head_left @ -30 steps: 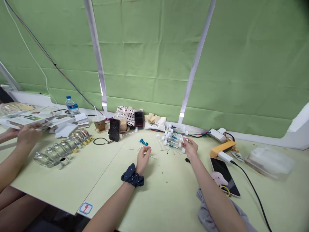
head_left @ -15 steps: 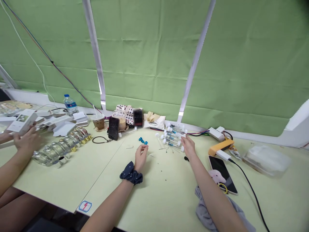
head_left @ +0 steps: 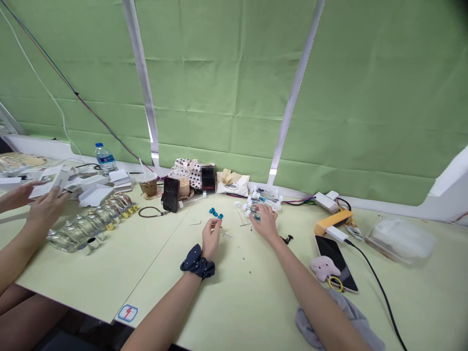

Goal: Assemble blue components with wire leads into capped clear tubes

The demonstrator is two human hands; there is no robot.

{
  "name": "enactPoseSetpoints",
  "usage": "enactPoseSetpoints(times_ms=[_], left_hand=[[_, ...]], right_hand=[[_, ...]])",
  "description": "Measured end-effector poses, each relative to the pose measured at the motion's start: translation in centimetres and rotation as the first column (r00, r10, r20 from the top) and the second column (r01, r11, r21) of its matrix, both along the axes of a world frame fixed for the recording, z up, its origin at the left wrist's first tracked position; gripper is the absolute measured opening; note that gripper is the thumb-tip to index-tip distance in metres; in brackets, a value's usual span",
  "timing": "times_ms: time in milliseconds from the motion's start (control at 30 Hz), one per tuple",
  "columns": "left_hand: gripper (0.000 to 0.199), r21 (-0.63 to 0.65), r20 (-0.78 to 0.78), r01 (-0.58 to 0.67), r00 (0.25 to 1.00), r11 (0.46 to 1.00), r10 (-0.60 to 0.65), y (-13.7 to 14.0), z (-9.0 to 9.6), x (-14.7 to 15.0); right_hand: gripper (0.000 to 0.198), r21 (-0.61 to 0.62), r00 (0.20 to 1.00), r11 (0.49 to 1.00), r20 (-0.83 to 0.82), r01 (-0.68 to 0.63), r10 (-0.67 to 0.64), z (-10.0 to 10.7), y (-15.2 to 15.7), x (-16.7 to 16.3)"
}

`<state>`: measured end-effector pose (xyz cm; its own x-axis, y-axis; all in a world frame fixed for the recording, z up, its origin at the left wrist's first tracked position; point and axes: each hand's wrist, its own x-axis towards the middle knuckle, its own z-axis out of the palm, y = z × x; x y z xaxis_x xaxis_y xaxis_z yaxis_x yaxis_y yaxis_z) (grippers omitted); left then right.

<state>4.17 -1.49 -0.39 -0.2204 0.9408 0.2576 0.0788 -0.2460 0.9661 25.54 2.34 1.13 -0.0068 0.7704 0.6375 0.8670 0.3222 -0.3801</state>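
Currently, the head view shows a person's 2 bare hands over a pale surface [head_left: 219, 312]. The left hand [head_left: 211, 239], behind a dark dotted scrunchie [head_left: 197, 262], has its fingertips drawn together; whether they pinch anything is too small to tell. At its 12 o'clock, just beyond the fingertips, lie small shiny blue pieces [head_left: 216, 213]. A thin bent rod [head_left: 195, 223] sits at its 10 o'clock, and 3 tiny dark bits [head_left: 243, 258] trail off at 4 o'clock.

The right hand [head_left: 265, 222] bends its fingers over clear tubes with white caps [head_left: 268, 199], which are piled at its 12 o'clock; I cannot tell whether it grips 1. A small black part [head_left: 287, 239] lies at its 4 o'clock, and an orange block [head_left: 333, 222] at 3 o'clock.

Well apart, at the left hand's 9 o'clock, a co-worker's hands [head_left: 47, 209] hold a white box [head_left: 54, 183].
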Motion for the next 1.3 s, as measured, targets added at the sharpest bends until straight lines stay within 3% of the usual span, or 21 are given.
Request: enactPoseSetpoints(times_ms=[200, 333, 433, 533, 667, 867, 1067, 1167, 1300], left_hand=[[0.021, 0.007, -0.015, -0.087, 0.996, 0.996, 0.087, 0.8, -0.2, -0.8], [0.016, 0.08, -0.208, -0.206, 0.953, 0.975, 0.219, 1.9, -0.6, -2.3], [0.017, 0.177, -0.485, -0.263, 0.815, 0.948, 0.317, 2.4, -0.9, -3.2], [0.024, 0.192, -0.664, -0.287, 0.666, 0.939, 0.339, 2.4, -1.2, -3.3], [0.029, 0.23, -0.758, -0.281, 0.549, 0.932, 0.353, 2.6, -1.0, -2.2], [0.032, 0.255, -0.869, -0.114, 0.409, 0.96, 0.279, 4.5, -0.1, -0.7], [0.027, 0.202, -0.928, -0.059, 0.308, 0.978, 0.21, 5.8, -0.2, -0.3], [0.021, 0.183, -0.924, -0.041, 0.335, 0.982, 0.187, 6.0, -0.4, -0.2], [0.02, 0.25, -0.77, -0.121, 0.577, 0.961, 0.273, 6.4, -0.7, -1.2]], right_hand=[[0.031, -0.104, 0.968, 0.992, 0.234, -0.068, 0.091, -0.3, -1.2, -2.3], [0.028, -0.085, 0.967, 0.994, 0.238, -0.068, 0.087, -0.7, -1.1, -2.1], [0.023, -0.055, 0.968, 0.993, 0.222, -0.108, 0.118, -0.8, -1.1, -2.0], [0.019, -0.014, 0.964, 0.987, 0.21, -0.163, 0.162, -0.8, -1.4, -2.2], [0.016, 0.016, 0.968, 0.987, 0.197, -0.162, 0.155, -0.9, -1.5, -2.6], [0.017, -0.003, 0.972, 0.989, 0.186, -0.148, 0.146, -0.4, -1.4, -2.1], [0.014, -0.149, 0.903, 0.938, 0.259, -0.314, 0.343, 0.7, -2.9, -3.8], [0.014, -0.249, 0.856, 0.902, 0.304, -0.353, 0.419, 0.5, -3.7, -5.5], [0.018, -0.303, 0.834, 0.892, 0.345, -0.335, 0.43, -0.1, -4.2, -6.8]])
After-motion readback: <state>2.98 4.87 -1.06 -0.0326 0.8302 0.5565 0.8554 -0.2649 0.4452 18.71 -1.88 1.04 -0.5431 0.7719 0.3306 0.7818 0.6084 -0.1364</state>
